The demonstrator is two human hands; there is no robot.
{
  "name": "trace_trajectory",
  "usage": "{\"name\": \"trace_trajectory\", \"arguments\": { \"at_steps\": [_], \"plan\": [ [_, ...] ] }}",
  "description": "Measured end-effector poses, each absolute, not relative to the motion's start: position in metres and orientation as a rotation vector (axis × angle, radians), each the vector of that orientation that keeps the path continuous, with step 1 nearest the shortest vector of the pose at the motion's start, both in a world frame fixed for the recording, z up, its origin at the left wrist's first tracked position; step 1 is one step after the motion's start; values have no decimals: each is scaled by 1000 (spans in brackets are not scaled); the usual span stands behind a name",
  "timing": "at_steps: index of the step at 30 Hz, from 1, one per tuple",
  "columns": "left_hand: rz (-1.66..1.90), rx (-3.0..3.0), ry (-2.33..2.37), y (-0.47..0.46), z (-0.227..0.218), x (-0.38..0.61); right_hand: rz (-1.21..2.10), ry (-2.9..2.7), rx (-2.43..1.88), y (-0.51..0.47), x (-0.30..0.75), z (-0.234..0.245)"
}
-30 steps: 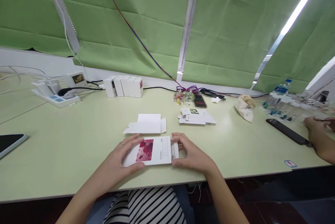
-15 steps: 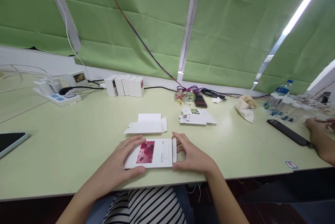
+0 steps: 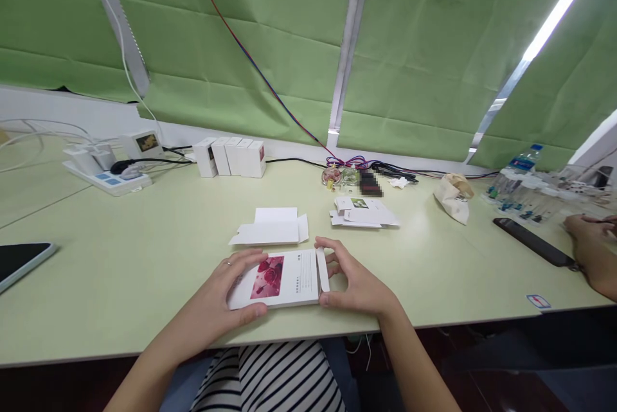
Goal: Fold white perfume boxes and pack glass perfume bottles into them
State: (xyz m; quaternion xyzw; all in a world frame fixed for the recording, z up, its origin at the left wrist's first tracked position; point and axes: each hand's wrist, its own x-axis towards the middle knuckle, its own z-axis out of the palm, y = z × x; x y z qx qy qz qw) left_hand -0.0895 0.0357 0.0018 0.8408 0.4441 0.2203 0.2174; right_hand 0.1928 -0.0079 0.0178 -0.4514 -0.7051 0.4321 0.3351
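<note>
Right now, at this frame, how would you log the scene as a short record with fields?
Left hand: the left hand spans the left end of a white box with a rose picture
Right hand: the right hand is at the box's right end, thumb and forefinger by opposite ends of the end flap
Flap: not fully closed
Beyond box: unfolded white carton; carton with green picture
Table back: row of white boxes; power strip
Far left: phone
Far right: another person's hand
</note>
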Motion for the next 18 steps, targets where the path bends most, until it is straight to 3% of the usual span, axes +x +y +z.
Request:
{"name": "trace_trajectory", "arguments": {
  "at_steps": [8, 18],
  "plan": [
    [651, 2312, 1250, 32, 10, -86, 1051, -1832, -1234, -11, 186, 18],
    [647, 2288, 1252, 33, 8, -87, 1180, -1751, -1083, -7, 190, 7]
  ]
}}
